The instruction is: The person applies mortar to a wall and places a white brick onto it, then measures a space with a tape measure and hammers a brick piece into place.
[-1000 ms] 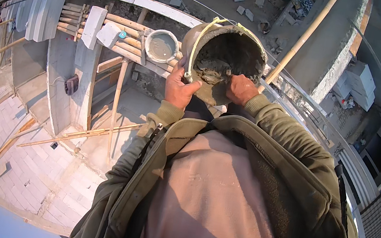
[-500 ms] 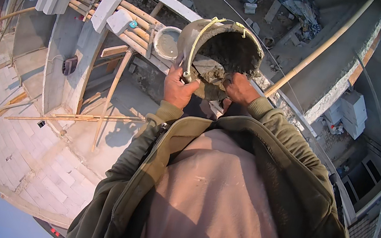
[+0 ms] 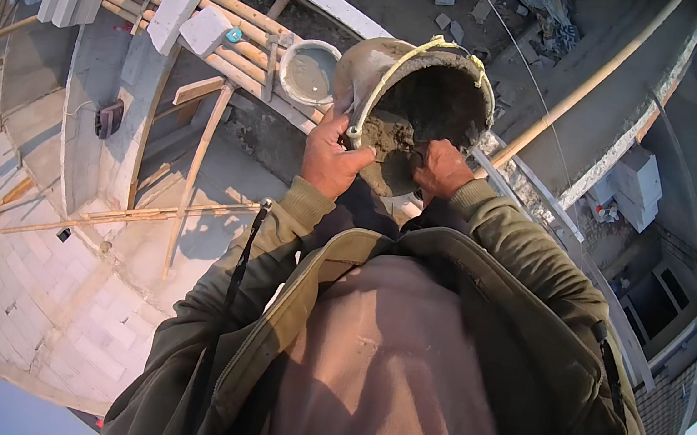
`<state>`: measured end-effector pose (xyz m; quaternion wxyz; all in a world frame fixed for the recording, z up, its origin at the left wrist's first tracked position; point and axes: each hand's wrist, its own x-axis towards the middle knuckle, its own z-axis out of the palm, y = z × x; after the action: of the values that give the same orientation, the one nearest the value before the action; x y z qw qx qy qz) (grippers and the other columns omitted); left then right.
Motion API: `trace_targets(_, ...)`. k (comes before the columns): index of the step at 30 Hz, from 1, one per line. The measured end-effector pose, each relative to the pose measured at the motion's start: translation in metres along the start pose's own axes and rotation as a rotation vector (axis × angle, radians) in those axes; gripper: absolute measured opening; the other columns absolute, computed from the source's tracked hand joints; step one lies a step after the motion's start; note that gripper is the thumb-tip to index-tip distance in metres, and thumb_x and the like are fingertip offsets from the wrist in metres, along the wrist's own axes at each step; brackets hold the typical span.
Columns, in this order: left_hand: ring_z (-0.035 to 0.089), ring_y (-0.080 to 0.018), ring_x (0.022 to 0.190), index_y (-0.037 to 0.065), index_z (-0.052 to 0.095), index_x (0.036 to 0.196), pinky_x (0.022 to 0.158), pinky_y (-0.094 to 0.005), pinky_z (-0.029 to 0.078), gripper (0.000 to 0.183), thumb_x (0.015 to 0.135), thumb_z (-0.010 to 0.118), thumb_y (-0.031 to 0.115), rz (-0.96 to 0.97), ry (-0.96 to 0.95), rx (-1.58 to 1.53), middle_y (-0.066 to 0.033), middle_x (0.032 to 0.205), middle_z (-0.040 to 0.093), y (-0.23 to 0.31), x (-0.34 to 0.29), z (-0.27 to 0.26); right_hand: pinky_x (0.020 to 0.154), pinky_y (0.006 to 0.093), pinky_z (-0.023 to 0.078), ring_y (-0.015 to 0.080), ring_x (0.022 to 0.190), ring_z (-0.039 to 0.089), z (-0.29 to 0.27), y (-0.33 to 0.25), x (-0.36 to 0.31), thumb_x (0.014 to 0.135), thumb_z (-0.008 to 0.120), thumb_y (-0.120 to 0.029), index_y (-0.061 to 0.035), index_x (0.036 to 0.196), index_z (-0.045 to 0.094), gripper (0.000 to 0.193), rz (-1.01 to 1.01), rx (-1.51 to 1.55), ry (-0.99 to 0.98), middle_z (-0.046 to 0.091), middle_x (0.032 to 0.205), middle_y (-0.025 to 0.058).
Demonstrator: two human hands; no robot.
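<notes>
A grey, mortar-caked bucket (image 3: 362,68) is tipped on its side with its mouth toward me, a pale yellow bail handle curving around the rim. My left hand (image 3: 333,157) grips the bucket's lower left rim, thumb on the outer edge near the handle's end. Wet mortar (image 3: 388,135) lies along the inside near the lip. At the right of the mouth my right hand (image 3: 446,171) is closed on what looks like a trowel (image 3: 396,173), its blade smeared with mortar; the handle is hidden in my fist.
A white pail of greyish liquid (image 3: 310,73) stands left of the bucket on bamboo poles (image 3: 247,25). Pale blocks (image 3: 179,9) rest on those poles. A slanting bamboo pole (image 3: 588,82) rises at the right by a wall. Far below left lies a block-paved surface (image 3: 67,300).
The bucket has turned slightly and shifted right, showing more of its inside. The mortar-covered blade has moved lower at the lip, and my right hand has shifted slightly right.
</notes>
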<state>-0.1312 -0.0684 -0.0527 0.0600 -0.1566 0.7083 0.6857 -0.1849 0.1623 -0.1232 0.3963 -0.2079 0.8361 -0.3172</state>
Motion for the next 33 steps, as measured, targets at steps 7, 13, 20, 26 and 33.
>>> trace_targets(7, 0.066, -0.0138, 0.089, -0.003, 0.068, 0.111, 0.080, -0.0306, 0.054, 0.034, 0.077, 0.071, 0.000, -0.393, 0.202, -0.297, -0.0064, 0.101, 0.071, -0.089, 0.001, -0.008, 0.082, 0.0501, 0.052, 0.0482, 0.088, 0.066, 0.068, 0.008, 0.019, 0.093, 0.062, -0.026, 0.0043, 0.103, 0.072, 0.033, 0.160, 0.296, -0.033, 0.068, 0.090, 0.0314)
trace_targets(13, 0.069, -0.0162, 0.085, -0.002, 0.065, 0.115, 0.074, -0.0311, 0.056, 0.038, 0.078, 0.071, -0.003, -0.498, 0.381, -0.542, -0.0074, 0.101, 0.071, -0.177, 0.006, 0.031, 0.084, 0.0469, 0.053, 0.0456, 0.091, 0.068, 0.066, 0.078, 0.033, 0.094, 0.063, -0.029, 0.0030, 0.112, 0.071, 0.038, 0.182, 0.312, -0.040, 0.071, 0.095, 0.0294)
trace_targets(20, 0.064, -0.0205, 0.098, 0.009, 0.064, 0.116, 0.083, -0.0481, 0.045, 0.041, 0.077, 0.077, 0.005, -0.698, 0.776, -0.629, -0.0047, 0.108, 0.068, -0.309, 0.007, 0.081, 0.073, 0.0430, 0.051, 0.0306, 0.072, 0.065, 0.046, 0.228, 0.040, 0.100, 0.061, -0.037, 0.0057, 0.101, 0.068, 0.044, 0.284, -0.049, 0.027, 0.066, 0.078, 0.0228)
trace_targets(26, 0.064, -0.0242, 0.108, 0.009, 0.065, 0.118, 0.094, -0.0576, 0.049, 0.039, 0.080, 0.074, 0.004, -0.628, 0.922, -0.636, -0.0062, 0.115, 0.068, -0.405, 0.006, 0.112, 0.069, 0.0483, 0.049, 0.0461, 0.073, 0.062, 0.046, 0.410, 0.053, 0.095, 0.059, -0.036, 0.0037, 0.096, 0.067, 0.040, 0.338, -0.187, 0.137, 0.062, 0.076, 0.0279)
trace_targets(33, 0.064, -0.0258, 0.115, 0.007, 0.064, 0.125, 0.101, -0.0544, 0.052, 0.039, 0.087, 0.069, 0.000, -0.584, 0.771, -0.587, -0.0085, 0.122, 0.067, -0.455, -0.008, 0.110, 0.072, 0.0517, 0.048, 0.0504, 0.077, 0.060, 0.096, 0.583, 0.062, 0.091, 0.053, -0.027, 0.0018, 0.097, 0.062, 0.031, 0.397, -0.170, 0.191, 0.060, 0.078, 0.0284)
